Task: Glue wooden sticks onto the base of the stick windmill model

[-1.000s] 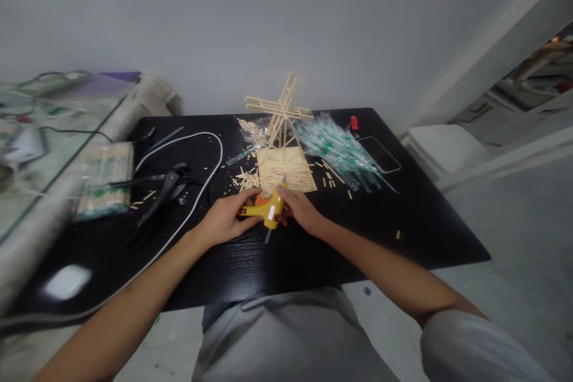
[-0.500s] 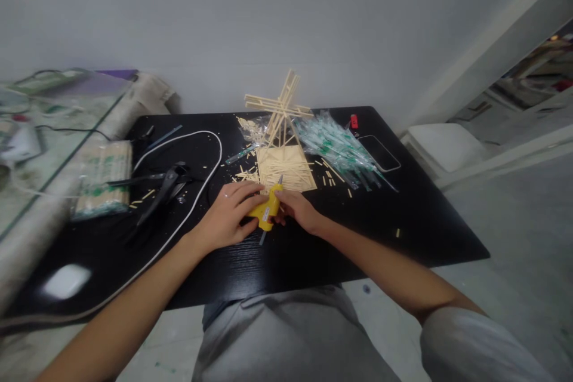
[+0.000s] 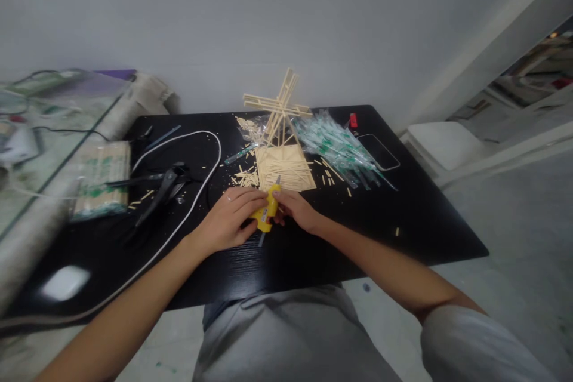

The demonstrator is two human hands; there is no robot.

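Note:
A yellow glue gun (image 3: pixel 267 213) is gripped by both hands just above the black table (image 3: pixel 421 215). My left hand (image 3: pixel 228 219) wraps its body from the left, fingers curled over the top. My right hand (image 3: pixel 295 209) closes on it from the right, a finger lying along the barrel. The gun's tip points away at the near edge of a flat mat of wooden sticks (image 3: pixel 285 169). A stick windmill (image 3: pixel 278 108) stands upright at the back of that mat.
Loose stick offcuts (image 3: pixel 244 178) lie left of the mat. A heap of wrapped green-and-clear packets (image 3: pixel 335 146) and a phone (image 3: pixel 378 152) lie to the right. A white cable (image 3: pixel 197 191), black pliers (image 3: pixel 163 186) and a packet of sticks (image 3: pixel 102 179) are on the left.
The glue gun has turned from lying sideways to pointing away at the mat. My left hand has shifted from the handle end to cover the body. Both hands edged slightly toward the mat.

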